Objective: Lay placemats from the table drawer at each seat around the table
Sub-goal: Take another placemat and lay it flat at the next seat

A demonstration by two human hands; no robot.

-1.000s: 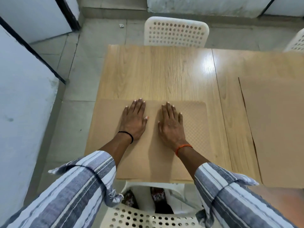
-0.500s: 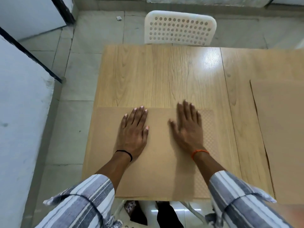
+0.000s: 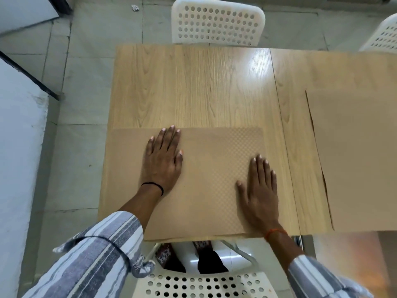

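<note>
Writing or brand marks cannot be read on any surface. Both hands lie flat with straight fingers on the tan placemat, which rests at the near edge of the wooden table. The left hand presses its left part, the right hand its right edge. A second placemat lies well apart, to the right.

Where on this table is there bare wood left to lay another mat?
Bare wood runs across the table between the near placemat and the far white chair. A narrow strip lies between that mat and the right-hand placemat. The near edge is crowded: left hand and right hand lie flat on the mat.
</note>
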